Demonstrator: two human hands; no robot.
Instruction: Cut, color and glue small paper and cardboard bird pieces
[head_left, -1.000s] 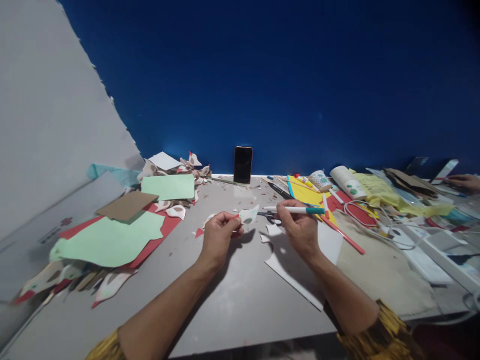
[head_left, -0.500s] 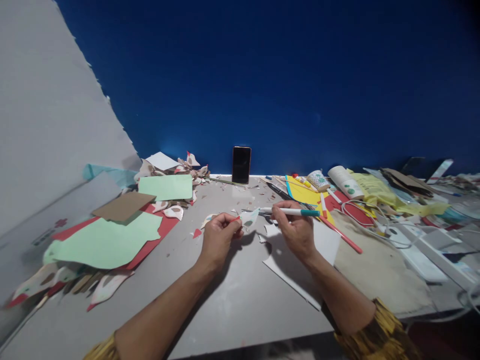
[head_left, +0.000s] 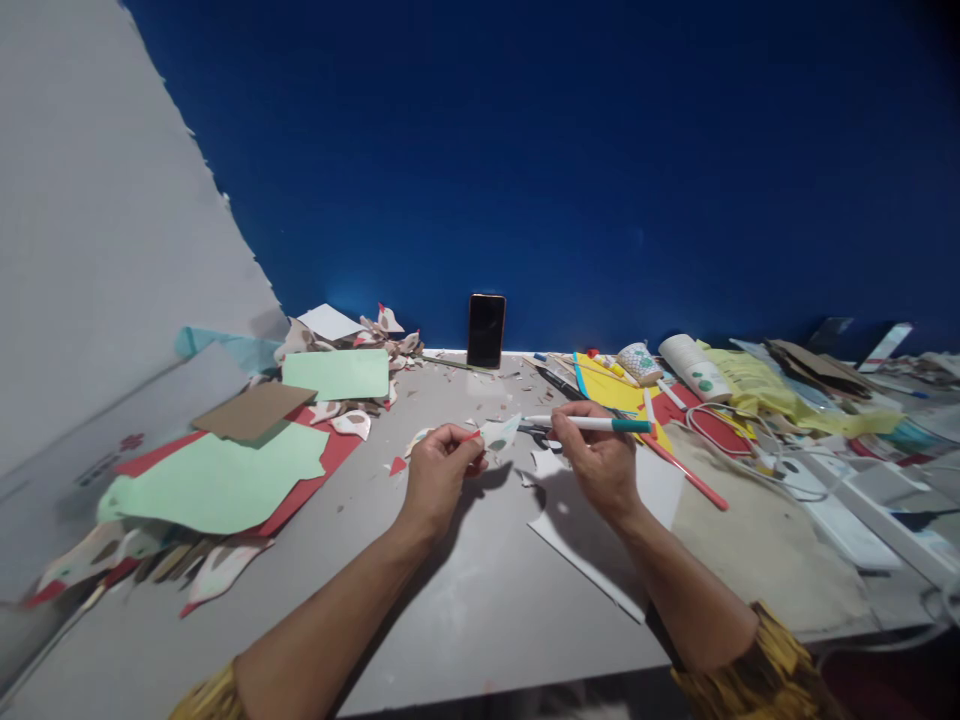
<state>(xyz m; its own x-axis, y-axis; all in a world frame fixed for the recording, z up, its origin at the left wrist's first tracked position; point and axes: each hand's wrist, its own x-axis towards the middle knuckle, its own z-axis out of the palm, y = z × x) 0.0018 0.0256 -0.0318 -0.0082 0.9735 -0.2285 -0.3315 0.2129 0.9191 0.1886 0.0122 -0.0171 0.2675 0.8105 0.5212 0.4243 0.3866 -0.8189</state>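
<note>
Between thumb and fingers, my left hand (head_left: 448, 462) pinches a small white paper cutout (head_left: 500, 436) by its red end, a little above the table. The cutout carries a grey-brown spot and faint green marks. My right hand (head_left: 596, 452) is closed round a white felt-tip marker (head_left: 589, 424) with a teal-green end, its tip pointing left close to the cutout's pointed corner. I cannot tell whether tip and paper touch. Under my right hand lies a white sheet (head_left: 652, 495) with a cut edge. A small red paper scrap (head_left: 397, 466) is left of my left hand.
A dark phone (head_left: 487, 331) leans upright against the blue wall. At left, green paper (head_left: 225, 480) lies over red sheets and several cutouts. On the right are yellow paper (head_left: 600, 380), a paper cup (head_left: 638, 362), a red marker (head_left: 694, 477) and a white cable (head_left: 701, 420).
My right hand and the marker have shifted slightly right, moving the tip a little away from the cutout. My left hand keeps its pinch. The whole view has shifted slightly.
</note>
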